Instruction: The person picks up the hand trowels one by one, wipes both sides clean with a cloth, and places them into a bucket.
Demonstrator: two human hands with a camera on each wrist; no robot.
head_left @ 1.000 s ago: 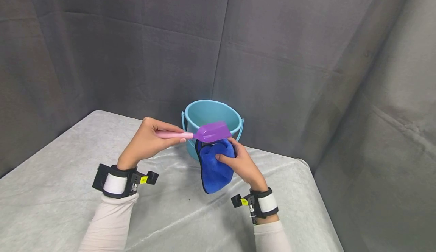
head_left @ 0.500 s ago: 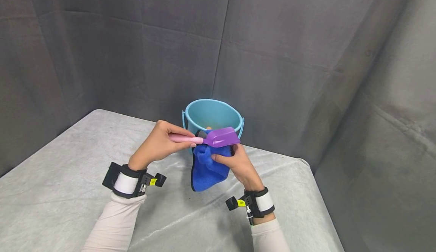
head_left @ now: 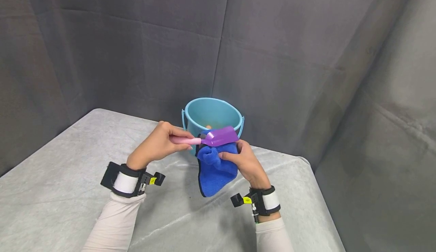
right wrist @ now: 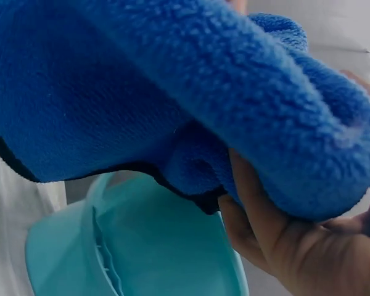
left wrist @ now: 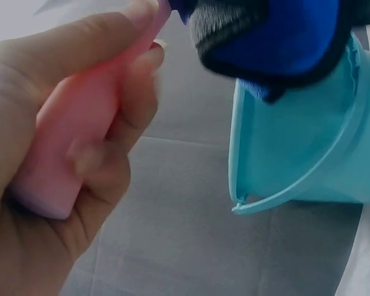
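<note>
Our left hand (head_left: 157,146) is curled round the pink handle of the purple scoop (head_left: 220,136), holding its blade level just over the blue cloth (head_left: 214,167). Our right hand (head_left: 246,162) grips that bunched cloth up against the blade's underside, above the grey-covered table (head_left: 61,191). Right behind sits the teal bucket (head_left: 211,112), upright.

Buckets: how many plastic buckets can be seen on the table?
1. The light blue plastic bucket stands on the grey cloth-covered table near its far edge, just behind the purple plastic scoop and blue fleece cloth. None other shows.
</note>
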